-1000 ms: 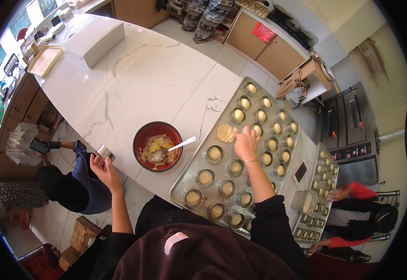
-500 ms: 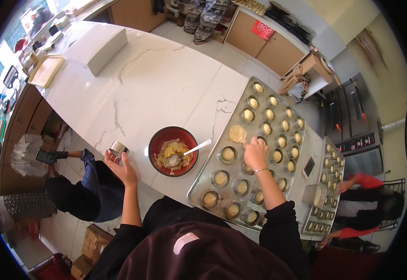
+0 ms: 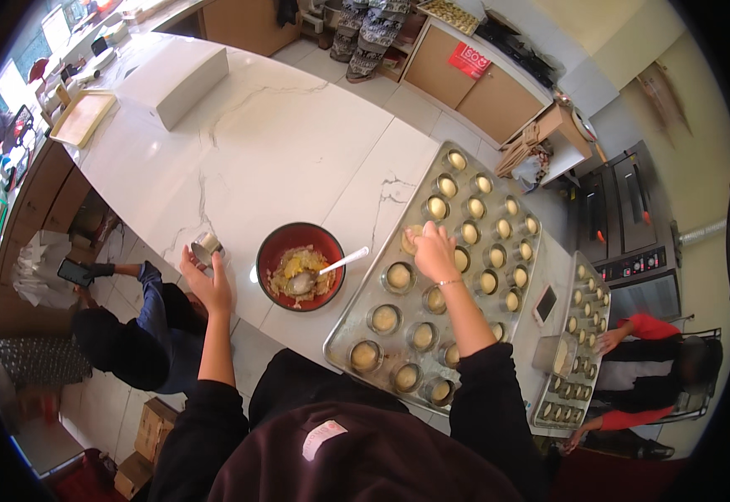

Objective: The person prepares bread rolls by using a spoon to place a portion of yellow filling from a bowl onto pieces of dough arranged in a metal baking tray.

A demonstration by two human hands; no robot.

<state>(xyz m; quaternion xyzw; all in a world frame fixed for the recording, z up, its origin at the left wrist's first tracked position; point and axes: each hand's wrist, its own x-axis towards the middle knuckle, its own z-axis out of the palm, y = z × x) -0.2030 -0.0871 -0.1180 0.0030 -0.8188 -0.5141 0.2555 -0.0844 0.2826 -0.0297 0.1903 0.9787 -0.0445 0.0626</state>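
Head view: a small metal mold (image 3: pixel 207 246) is held by the left hand (image 3: pixel 208 280), its grip closed round the sides between thumb and fingers, beyond the near edge of a white marbled bench (image 3: pixel 298 159). Across the bench, a flat disc of dough (image 3: pixel 410 241) is met by the fingertips of the right hand (image 3: pixel 436 258) over the left edge of a large metal tray (image 3: pixel 353 325); whether its edge is pinched in that grip cannot be told. Rounds of pale dough (image 3: pixel 384 319) are set in rows on the tray, each ringed by metal. Between the two hands, a red bowl (image 3: pixel 285 238) is placed on the bench, partly filled with a pale, yellow-topped mixture (image 3: pixel 285 280), in which a spoon (image 3: pixel 341 260) is rested, its handle angled toward the tray. Beside the tray's right edge, a phone (image 3: pixel 545 304) is laid. Farther right, a second tray (image 3: pixel 557 424) of dough is attended by a co-worker in red sleeves (image 3: pixel 650 329). At left, a phone is held by another person in a dark head covering (image 3: pixel 118 343).
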